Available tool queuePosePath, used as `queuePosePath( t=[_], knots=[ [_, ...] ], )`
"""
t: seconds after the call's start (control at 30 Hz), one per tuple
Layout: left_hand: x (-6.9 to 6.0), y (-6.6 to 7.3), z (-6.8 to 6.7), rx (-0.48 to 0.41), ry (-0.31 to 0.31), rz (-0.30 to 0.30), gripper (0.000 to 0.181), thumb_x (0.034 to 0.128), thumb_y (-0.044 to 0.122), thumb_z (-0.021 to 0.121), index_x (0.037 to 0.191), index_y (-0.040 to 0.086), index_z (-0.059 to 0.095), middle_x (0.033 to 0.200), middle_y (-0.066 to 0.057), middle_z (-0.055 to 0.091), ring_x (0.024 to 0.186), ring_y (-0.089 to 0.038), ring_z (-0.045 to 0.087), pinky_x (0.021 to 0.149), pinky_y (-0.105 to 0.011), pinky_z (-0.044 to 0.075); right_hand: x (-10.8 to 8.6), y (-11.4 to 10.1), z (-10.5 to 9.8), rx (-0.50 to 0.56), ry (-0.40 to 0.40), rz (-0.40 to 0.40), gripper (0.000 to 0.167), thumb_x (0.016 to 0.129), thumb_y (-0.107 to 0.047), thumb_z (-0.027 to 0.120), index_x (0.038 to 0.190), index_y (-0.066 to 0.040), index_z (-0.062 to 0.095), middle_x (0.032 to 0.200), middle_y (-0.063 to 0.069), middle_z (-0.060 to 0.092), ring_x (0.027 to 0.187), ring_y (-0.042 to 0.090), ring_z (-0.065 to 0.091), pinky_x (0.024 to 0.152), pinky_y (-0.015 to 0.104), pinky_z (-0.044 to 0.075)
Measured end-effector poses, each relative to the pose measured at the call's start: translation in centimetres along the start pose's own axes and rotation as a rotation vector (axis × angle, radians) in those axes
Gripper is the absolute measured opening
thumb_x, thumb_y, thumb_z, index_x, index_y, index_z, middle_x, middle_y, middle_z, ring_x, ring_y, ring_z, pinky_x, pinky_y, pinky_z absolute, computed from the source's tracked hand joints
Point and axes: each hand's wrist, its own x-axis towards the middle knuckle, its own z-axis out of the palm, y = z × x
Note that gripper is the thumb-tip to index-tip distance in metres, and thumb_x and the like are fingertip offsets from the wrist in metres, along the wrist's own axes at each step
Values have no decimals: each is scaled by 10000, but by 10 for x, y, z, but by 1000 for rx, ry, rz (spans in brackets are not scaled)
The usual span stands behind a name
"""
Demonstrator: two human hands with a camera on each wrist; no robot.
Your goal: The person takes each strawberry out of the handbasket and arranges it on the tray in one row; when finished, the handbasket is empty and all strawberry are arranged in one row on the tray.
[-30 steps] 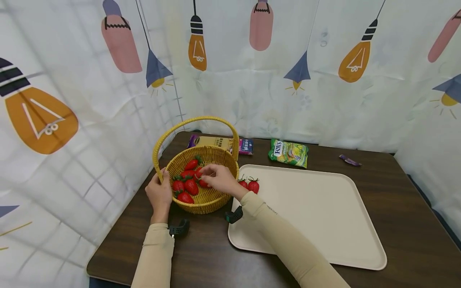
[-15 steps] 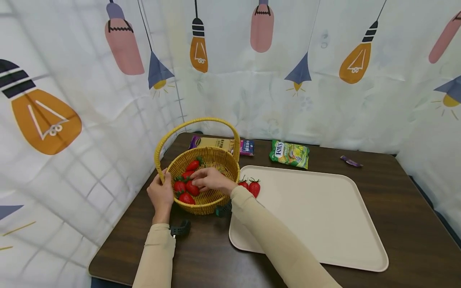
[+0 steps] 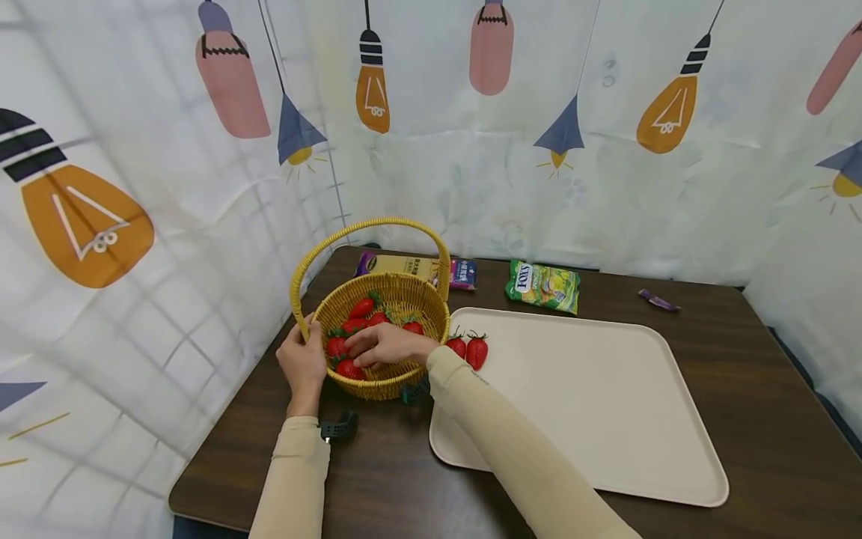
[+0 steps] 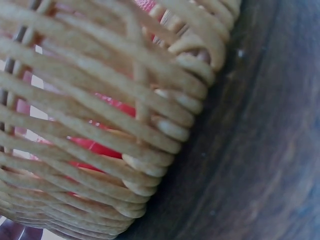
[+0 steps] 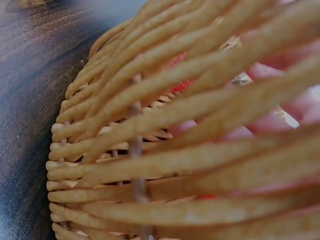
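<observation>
Head view: a round yellow woven basket with a tall hoop handle (image 3: 377,388) sits just left of the middle, on a dark brown wooden table (image 3: 404,479). The left hand (image 3: 303,363) grips the basket's left rim, close to the handle. The right hand (image 3: 390,346) is inside the basket with bent fingers, among red strawberries with green leaves (image 3: 349,370); I cannot tell if it pinches one. Two red strawberries on the tray (image 3: 477,352) sit at the upper left corner of a flat beige tray (image 3: 586,397), right of the middle. Behind the basket lies a tan and purple packet (image 3: 404,266), and above the tray a green and yellow bag (image 3: 544,287). Left wrist view: basket strands fill the left side, with red bits peeking through. Right wrist view: blurry pink fingers show through the strands at upper right.
</observation>
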Motion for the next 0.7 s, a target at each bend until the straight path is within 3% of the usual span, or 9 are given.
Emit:
queuePosePath(
  t=[0.2,0.37,0.53,0.7],
  knots=[
    [0,0,1,-1,5,6,334,989,272,562,1229,75,686,1032,-202,696,823,-254,561,710,-318,384,-1,1,0,-19,-89,13,512,934,-135,649,1423,-86,506,1334,85,592,1034,94,633,842,353,542],
    [0,0,1,-5,4,10,338,989,267,560,1228,62,683,1066,-205,694,892,-294,601,745,-352,407,-1,2,0,-54,-131,12,505,926,-131,659,1412,-104,524,1323,95,593,994,99,644,837,355,543],
    [0,-1,1,-10,14,13,335,984,256,567,1218,48,686,1105,-205,691,977,-331,624,820,-431,442,-2,1,0,-83,-140,-10,462,920,-95,657,1373,-88,565,1246,101,628,891,170,646,829,399,540],
    [1,-1,1,-19,14,10,334,981,267,572,1205,51,693,1130,-189,688,1001,-320,626,849,-449,452,-3,1,-1,-110,-150,-22,426,904,-77,670,1326,-91,610,1105,32,659,858,133,609,780,337,546]
  ],
)
